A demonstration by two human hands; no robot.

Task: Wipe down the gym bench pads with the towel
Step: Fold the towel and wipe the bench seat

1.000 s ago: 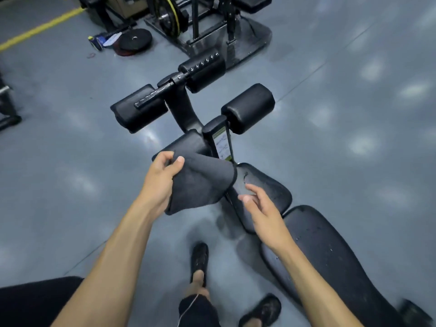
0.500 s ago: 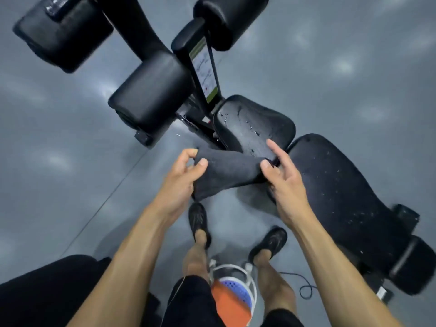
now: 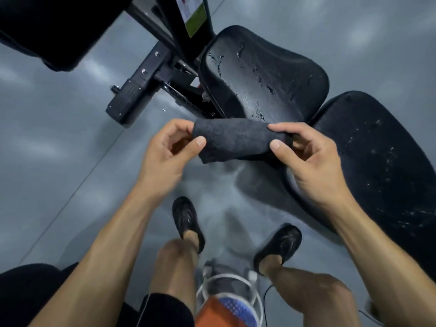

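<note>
A dark grey towel (image 3: 233, 140), folded into a short band, is stretched between my two hands in front of the bench. My left hand (image 3: 165, 152) pinches its left end between thumb and fingers. My right hand (image 3: 309, 159) pinches the right end the same way. Just beyond the towel lies the black seat pad (image 3: 278, 74), spotted with wet droplets. The longer black back pad (image 3: 377, 156) runs off to the right, also speckled with drops. Neither pad is touched by the towel.
The bench's black steel frame and foot (image 3: 139, 90) sit left of the seat pad, with a roller pad (image 3: 47, 31) at top left. My feet in black shoes (image 3: 186, 220) stand on the grey floor. An orange and blue device (image 3: 226, 310) hangs below me.
The view has tilted down and closer to the seat pad. Both hands now hold the towel folded into a tighter band, drawn back slightly from the seat pad's edge.
</note>
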